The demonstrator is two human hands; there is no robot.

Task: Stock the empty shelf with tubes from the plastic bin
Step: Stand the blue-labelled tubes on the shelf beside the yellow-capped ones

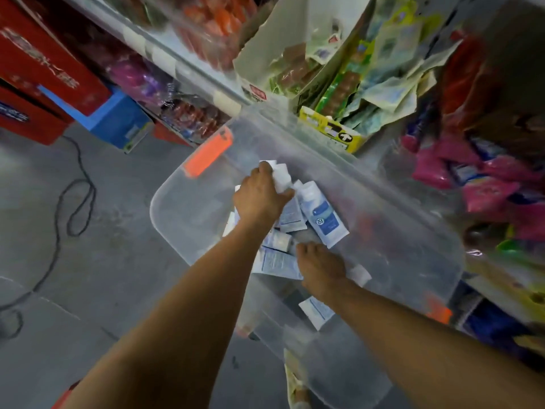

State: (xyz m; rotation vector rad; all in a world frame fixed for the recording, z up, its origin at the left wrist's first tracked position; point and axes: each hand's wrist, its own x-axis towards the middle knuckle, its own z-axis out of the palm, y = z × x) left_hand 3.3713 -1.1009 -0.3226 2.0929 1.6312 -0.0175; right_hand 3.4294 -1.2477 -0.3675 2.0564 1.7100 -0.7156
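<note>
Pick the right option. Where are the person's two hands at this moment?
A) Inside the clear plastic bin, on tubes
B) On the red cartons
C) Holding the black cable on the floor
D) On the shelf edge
A: the left hand and the right hand both reach down into the clear plastic bin, each gripping white tubes.
</note>
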